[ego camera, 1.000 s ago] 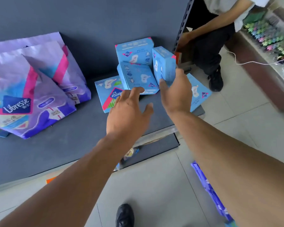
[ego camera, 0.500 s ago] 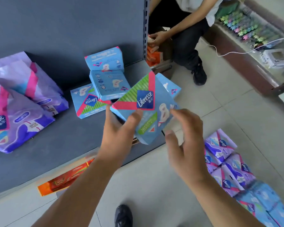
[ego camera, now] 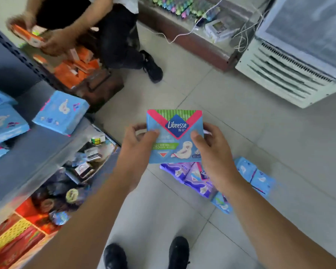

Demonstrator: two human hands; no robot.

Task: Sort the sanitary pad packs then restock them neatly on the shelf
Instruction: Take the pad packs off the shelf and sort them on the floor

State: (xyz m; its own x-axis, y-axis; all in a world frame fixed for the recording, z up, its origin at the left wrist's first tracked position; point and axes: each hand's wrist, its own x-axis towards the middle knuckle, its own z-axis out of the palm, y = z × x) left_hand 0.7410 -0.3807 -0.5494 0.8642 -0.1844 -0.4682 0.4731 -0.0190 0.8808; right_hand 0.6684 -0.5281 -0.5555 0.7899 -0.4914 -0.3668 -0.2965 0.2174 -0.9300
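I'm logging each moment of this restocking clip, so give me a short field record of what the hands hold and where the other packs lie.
held item: blue Libresse pack, upright, label facing the camera
left hand: left hand grips the pack's left edge
right hand: right hand grips its right edge
position: over the tiled floor, off the shelf
shelf: grey shelf at left bears blue packs
floor: purple packs and more blue ones lie below the held pack
bystander: second person crouches, handling orange boxes

floor tiles (ego camera: 250, 121) ahead: open | below hands: floor packs (ego camera: 198, 179) | left: shelf (ego camera: 33, 152) edge
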